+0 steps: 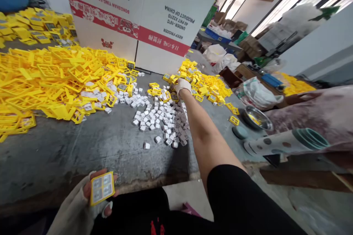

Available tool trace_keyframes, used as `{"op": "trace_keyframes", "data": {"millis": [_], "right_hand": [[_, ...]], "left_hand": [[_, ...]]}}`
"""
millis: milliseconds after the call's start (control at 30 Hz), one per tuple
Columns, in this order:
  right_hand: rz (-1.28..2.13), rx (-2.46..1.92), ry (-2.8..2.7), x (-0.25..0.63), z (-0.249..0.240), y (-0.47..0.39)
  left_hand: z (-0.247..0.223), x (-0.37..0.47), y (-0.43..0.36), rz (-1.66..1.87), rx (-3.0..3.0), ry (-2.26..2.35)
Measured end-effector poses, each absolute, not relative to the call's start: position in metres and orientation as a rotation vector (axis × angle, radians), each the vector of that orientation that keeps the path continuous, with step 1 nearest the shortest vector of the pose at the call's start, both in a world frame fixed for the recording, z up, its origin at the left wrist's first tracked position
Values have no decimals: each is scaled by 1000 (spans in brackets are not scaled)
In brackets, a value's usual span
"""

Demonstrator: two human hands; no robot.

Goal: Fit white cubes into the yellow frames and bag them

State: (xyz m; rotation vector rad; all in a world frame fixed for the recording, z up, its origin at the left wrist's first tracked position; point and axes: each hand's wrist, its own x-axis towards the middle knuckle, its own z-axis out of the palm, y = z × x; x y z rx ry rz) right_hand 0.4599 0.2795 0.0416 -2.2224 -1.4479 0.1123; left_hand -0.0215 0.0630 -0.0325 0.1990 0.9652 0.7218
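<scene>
My left hand, in a white fingerless glove, is at the lower left. Its fingers grip a small yellow frame with light grey square pieces set in its openings. My right hand, also in a white glove, reaches far forward to the near edge of a heap of filled yellow frames. Its fingers are hidden behind the back of the hand, so their grip cannot be made out. Many loose small white blocks lie scattered on the grey table just this side of it.
A big heap of yellow frames covers the left side. A tall white carton stands at the back. To the right are a metal bowl, a dark lid and a white tumbler beside a person's patterned clothing.
</scene>
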Motion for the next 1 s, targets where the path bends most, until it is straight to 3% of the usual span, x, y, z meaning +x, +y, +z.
{"op": "trace_keyframes", "data": {"millis": [167,333,533,700,1000], "right_hand": [[198,-2132,-1453,426,66,241],[409,-1758,-2329,318,88,169],[250,-1917,-2664,190,69,152],[418,-1836,-2408,213,63,154],[403,-1648,-2648,222,46,120]], "left_hand": [[-6,-9,47,823,367,1077],[15,3,40,886,473,1067],[20,-3,20,934,395,993],[18,-25,6,995,320,954],[15,-30,2,1015,320,796]]}}
